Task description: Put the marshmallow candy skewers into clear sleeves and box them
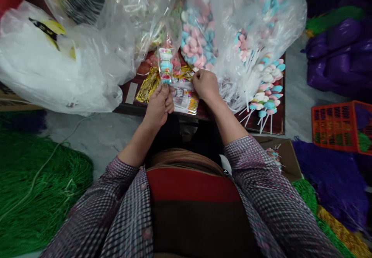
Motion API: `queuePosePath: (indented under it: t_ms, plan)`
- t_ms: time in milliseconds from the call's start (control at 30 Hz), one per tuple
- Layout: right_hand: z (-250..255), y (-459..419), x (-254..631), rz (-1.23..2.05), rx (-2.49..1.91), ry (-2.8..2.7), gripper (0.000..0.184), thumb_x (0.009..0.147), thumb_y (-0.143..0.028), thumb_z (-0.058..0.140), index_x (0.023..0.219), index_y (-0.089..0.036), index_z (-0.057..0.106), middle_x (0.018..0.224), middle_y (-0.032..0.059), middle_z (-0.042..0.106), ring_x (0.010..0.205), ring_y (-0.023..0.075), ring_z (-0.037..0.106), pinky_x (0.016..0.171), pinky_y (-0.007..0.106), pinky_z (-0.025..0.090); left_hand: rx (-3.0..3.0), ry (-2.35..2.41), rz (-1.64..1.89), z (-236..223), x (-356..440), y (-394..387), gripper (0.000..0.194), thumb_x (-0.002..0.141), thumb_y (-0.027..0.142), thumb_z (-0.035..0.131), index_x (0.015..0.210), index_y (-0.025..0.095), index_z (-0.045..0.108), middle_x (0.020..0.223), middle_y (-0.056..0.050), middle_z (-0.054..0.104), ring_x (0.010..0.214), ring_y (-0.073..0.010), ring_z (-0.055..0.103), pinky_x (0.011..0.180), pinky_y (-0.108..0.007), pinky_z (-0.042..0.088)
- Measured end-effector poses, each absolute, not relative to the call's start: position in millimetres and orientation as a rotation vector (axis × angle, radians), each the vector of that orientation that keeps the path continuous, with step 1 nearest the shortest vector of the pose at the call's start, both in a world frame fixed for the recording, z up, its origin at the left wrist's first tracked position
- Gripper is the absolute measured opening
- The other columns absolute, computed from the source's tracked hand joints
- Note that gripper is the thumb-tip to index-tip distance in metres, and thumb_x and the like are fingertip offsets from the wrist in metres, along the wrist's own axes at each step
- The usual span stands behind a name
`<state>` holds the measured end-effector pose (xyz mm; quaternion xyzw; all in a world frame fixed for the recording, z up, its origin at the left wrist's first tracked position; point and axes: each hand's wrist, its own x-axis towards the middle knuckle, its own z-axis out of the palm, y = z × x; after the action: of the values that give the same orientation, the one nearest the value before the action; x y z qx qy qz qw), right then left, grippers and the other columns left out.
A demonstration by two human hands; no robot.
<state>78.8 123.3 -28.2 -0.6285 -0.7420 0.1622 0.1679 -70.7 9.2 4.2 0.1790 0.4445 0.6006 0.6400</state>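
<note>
My left hand (pixel 160 104) is closed around the bottom of a wrapped marshmallow lollipop (pixel 166 66), holding it upright. Its clear printed bag shows blue, white and red pieces inside. To the right, my right hand (pixel 205 84) pinches at the end of a gold twist tie (pixel 188 71), at the edge of the pile; the fingertips partly hide it. More gold twist ties (pixel 148 87) lie spread on the dark red table (pixel 279 124). Beneath and between my hands is a stack of flat printed clear bags (pixel 183 102).
Large clear bags of pink and blue marshmallows (pixel 200 37) stand at the back. Marshmallow sticks (pixel 266 91) lie at the right table edge. A white plastic bag (pixel 58 68) bulges at the left. On the floor are green cord (pixel 43 188), an orange crate (pixel 334 128) and a cardboard box (pixel 290 161).
</note>
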Motion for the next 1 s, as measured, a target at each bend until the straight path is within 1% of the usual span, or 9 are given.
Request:
queuePosePath:
  t_ms: [133, 267, 367, 467, 533, 633, 767, 900, 1000]
  plan:
    - [-34, 130, 94, 0.584, -1.621, -1.974, 0.025, 0.098, -0.03, 0.049, 0.083, -0.019, 0.065, 0.085, 0.0084, 0.072, 0.089, 0.024, 0.067, 0.089, 0.043, 0.054, 0.402, 1.017, 1.363, 5, -71, 9, 0.033, 0.098, 0.043, 0.061, 0.073, 0.021, 0.056, 0.042, 0.011, 0.032, 0.03, -0.0035, 0.02, 0.033, -0.019, 0.019]
    - [-39, 130, 100, 0.674, -1.481, -1.809, 0.037, 0.101, -0.05, 0.047, 0.083, -0.021, 0.061, 0.077, 0.0045, 0.069, 0.08, 0.0203, 0.067, 0.087, 0.044, 0.056, 0.412, 1.029, 1.358, 5, -71, 9, 0.032, 0.098, 0.041, 0.062, 0.073, 0.021, 0.057, 0.042, 0.011, 0.033, 0.03, -0.0039, 0.02, 0.033, -0.019, 0.019]
    - [-40, 127, 102, 0.832, -1.348, -1.728, 0.047, 0.097, -0.065, 0.046, 0.085, -0.022, 0.06, 0.075, 0.0026, 0.069, 0.07, 0.017, 0.066, 0.076, 0.04, 0.059, 0.422, 1.029, 1.345, 5, -71, 10, 0.032, 0.098, 0.041, 0.062, 0.073, 0.021, 0.057, 0.042, 0.011, 0.032, 0.03, -0.004, 0.02, 0.033, -0.02, 0.019]
    - [-40, 124, 104, 1.007, -1.266, -1.653, 0.05, 0.091, -0.071, 0.053, 0.084, -0.022, 0.058, 0.072, 0.0009, 0.069, 0.058, 0.0129, 0.062, 0.062, 0.033, 0.057, 0.441, 1.041, 1.34, 5, -70, 9, 0.031, 0.097, 0.041, 0.062, 0.074, 0.021, 0.058, 0.042, 0.011, 0.032, 0.031, -0.0038, 0.02, 0.033, -0.02, 0.019]
    - [-39, 121, 104, 1.09, -1.238, -1.602, 0.049, 0.089, -0.071, 0.057, 0.082, -0.023, 0.057, 0.068, -0.0005, 0.067, 0.053, 0.0112, 0.058, 0.056, 0.031, 0.056, 0.457, 1.054, 1.334, 4, -70, 9, 0.031, 0.097, 0.04, 0.062, 0.074, 0.02, 0.058, 0.042, 0.011, 0.032, 0.031, -0.0037, 0.021, 0.033, -0.02, 0.019]
    - [-31, 112, 102, 1.142, -1.225, -1.559, 0.043, 0.09, -0.064, 0.061, 0.08, -0.023, 0.055, 0.064, -0.0027, 0.063, 0.049, 0.0097, 0.054, 0.051, 0.027, 0.052, 0.483, 1.069, 1.323, 1, -69, 10, 0.029, 0.097, 0.038, 0.06, 0.075, 0.02, 0.059, 0.043, 0.011, 0.032, 0.031, -0.0038, 0.02, 0.033, -0.02, 0.018]
    - [-8, 86, 92, 1.122, -1.184, -1.64, 0.031, 0.095, -0.051, 0.06, 0.082, -0.023, 0.057, 0.062, -0.0044, 0.058, 0.051, 0.0088, 0.052, 0.052, 0.024, 0.048, 0.558, 1.116, 1.306, 0, -63, 15, 0.024, 0.096, 0.033, 0.06, 0.076, 0.019, 0.059, 0.044, 0.011, 0.033, 0.032, -0.0032, 0.02, 0.034, -0.02, 0.016]
    - [4, 59, 84, 0.826, -1.161, -1.87, 0.022, 0.096, -0.041, 0.058, 0.084, -0.023, 0.06, 0.07, -0.0018, 0.063, 0.063, 0.0119, 0.059, 0.065, 0.027, 0.051, 0.657, 1.156, 1.241, 4, -50, 20, 0.029, 0.096, 0.024, 0.058, 0.069, 0.02, 0.047, 0.047, 0.01, 0.031, 0.033, -0.0023, 0.021, 0.035, -0.018, 0.015]
    - [1, 49, 85, 0.56, -1.217, -2.028, 0.016, 0.097, -0.035, 0.056, 0.089, -0.023, 0.063, 0.079, 0.0017, 0.069, 0.073, 0.0159, 0.065, 0.072, 0.03, 0.052, 0.699, 1.132, 1.19, 5, -41, 21, 0.032, 0.098, 0.024, 0.055, 0.069, 0.021, 0.039, 0.05, 0.01, 0.029, 0.035, -0.0027, 0.022, 0.036, -0.017, 0.017]
